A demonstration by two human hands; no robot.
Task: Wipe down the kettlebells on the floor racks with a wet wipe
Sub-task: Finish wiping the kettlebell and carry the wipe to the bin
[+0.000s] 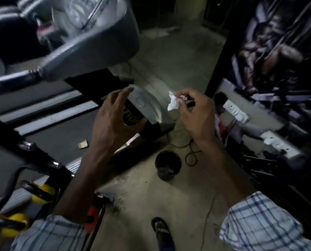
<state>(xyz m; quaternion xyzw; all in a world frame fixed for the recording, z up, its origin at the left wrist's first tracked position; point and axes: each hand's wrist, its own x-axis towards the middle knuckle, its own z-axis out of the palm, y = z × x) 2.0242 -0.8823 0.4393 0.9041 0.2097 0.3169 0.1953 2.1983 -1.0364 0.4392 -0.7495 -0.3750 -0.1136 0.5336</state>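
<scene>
My right hand (194, 113) is raised at chest height and pinches a crumpled white wet wipe (173, 104) between thumb and fingertips. My left hand (113, 116) hovers beside it with spread, slightly bent fingers and holds nothing. Two yellow kettlebells with black handles sit low at the left, one (42, 193) above the other (13, 226), on a dark floor rack. A red kettlebell (92, 214) shows partly behind my left forearm.
A treadmill (60, 113) fills the left, its grey console (89, 33) overhead and a black handrail (30, 149) crossing low left. A dark round tub (167, 165) stands on the concrete floor. Power strips (236, 110) and cables lie right. My sandalled foot (162, 230) is below.
</scene>
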